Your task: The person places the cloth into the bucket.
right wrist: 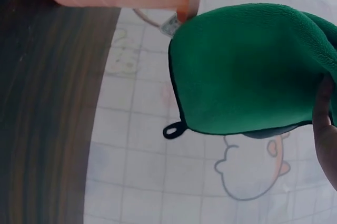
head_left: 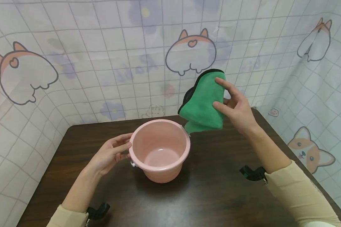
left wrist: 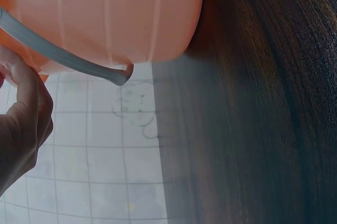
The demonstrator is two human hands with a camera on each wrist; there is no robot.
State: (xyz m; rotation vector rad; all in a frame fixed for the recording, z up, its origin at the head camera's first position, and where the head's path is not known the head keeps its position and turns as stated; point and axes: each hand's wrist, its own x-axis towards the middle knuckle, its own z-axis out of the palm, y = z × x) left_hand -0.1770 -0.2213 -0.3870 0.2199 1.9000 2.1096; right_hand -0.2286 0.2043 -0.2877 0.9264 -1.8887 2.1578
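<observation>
A pink bucket [head_left: 162,175] stands upright on the dark table, and the inside that shows holds nothing. My left hand [head_left: 109,154] pinches its rim at the left side, thumb on top and fingers beneath. In the left wrist view a grey handle [left wrist: 68,60] hangs along the bucket's outer wall. My right hand [head_left: 238,108] grips a folded green cloth [head_left: 206,101] with black edging, raised above the table to the right of the bucket. The cloth's lower left corner reaches close to the rim; whether they touch I cannot tell. A black hanging loop [right wrist: 175,130] shows at one cloth corner.
The dark wooden table [head_left: 216,195] runs back to a white gridded wall covering [head_left: 125,72] printed with cartoon dogs, which also rises on both sides. Black wrist mounts [head_left: 253,173] stick out from both sleeves.
</observation>
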